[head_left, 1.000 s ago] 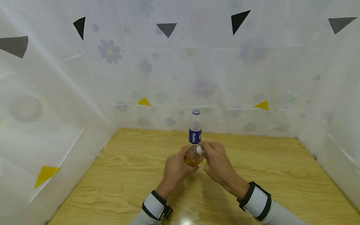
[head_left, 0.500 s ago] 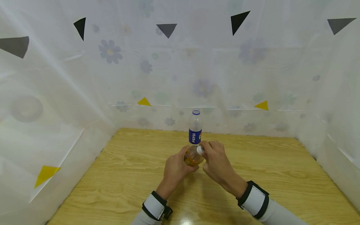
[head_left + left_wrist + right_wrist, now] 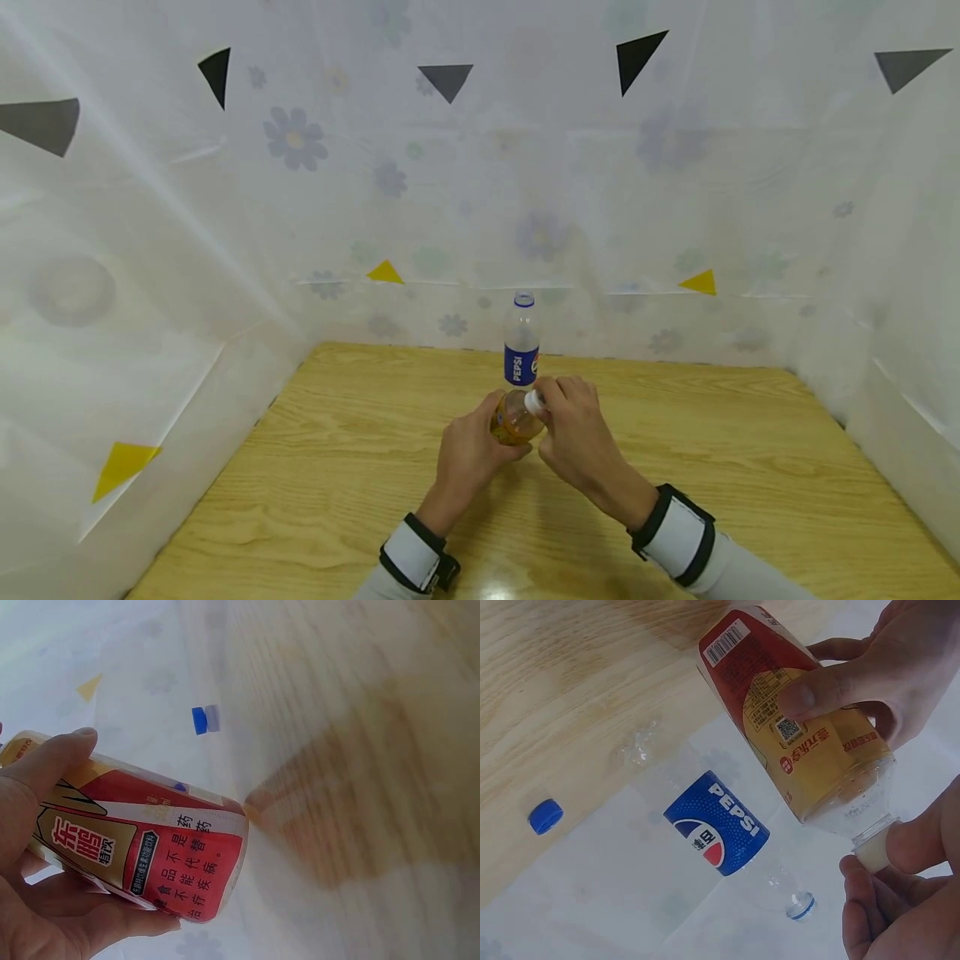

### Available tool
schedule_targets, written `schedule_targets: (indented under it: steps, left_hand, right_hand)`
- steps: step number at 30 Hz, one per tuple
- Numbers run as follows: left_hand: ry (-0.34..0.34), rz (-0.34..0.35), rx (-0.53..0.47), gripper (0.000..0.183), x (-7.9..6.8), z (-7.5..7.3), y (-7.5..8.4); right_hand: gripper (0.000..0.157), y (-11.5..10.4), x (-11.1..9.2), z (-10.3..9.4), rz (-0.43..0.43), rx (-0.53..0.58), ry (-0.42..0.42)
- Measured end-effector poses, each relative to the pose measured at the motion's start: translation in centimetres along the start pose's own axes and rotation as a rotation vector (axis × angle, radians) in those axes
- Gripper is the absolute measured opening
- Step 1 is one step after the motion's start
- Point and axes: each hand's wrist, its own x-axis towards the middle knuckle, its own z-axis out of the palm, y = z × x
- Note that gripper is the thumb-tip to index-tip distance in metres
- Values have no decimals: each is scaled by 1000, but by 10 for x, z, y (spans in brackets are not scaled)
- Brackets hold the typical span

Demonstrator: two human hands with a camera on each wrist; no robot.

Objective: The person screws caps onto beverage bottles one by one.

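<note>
My left hand [image 3: 465, 446] grips a plastic drink bottle [image 3: 787, 735] with a red and gold label, tilted with its neck to the right. At the bottle's neck, my right hand [image 3: 581, 429] pinches the white cap [image 3: 874, 851] between thumb and fingers. The left wrist view shows the label side of the drink bottle [image 3: 150, 832], with thumb and fingers wrapped round its upper part and its base close over the table. Just behind both hands stands an upright, clear Pepsi bottle [image 3: 521, 358] with a blue label and an uncapped mouth.
A loose blue cap [image 3: 546, 816] lies on the wooden table [image 3: 315, 467] near the Pepsi bottle's base. White patterned sheeting [image 3: 465, 192] with black, grey and yellow triangles encloses the table at the back and both sides.
My right hand and wrist have turned slightly and shifted a little left at the cap. The left hand, its bottle and the Pepsi bottle stay practically in place.
</note>
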Motion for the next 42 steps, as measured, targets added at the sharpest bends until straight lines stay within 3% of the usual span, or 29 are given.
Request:
schedule_targets:
  steps: [18, 27, 30, 35, 39, 42]
  left_hand:
    - [-19, 26, 4, 65, 0, 1, 2]
    - [-62, 93, 30, 73, 6, -9, -5]
    - [-72, 64, 2, 72, 15, -22, -10]
    - [-24, -96, -158, 74, 49, -62, -23]
    - [59, -189, -256, 75, 77, -100, -46]
    - [118, -257, -282, 76, 89, -122, -72]
  right_hand:
    - [34, 1, -5, -2, -18, -35, 9]
    - [40, 2, -9, -2, -11, -5, -22]
    - [51, 3, -12, 0, 11, -6, -34]
    - [50, 9, -17, -1, 49, -40, -46]
    - [46, 12, -20, -2, 76, -50, -70]
    - [46, 12, -21, -3, 94, -41, -72]
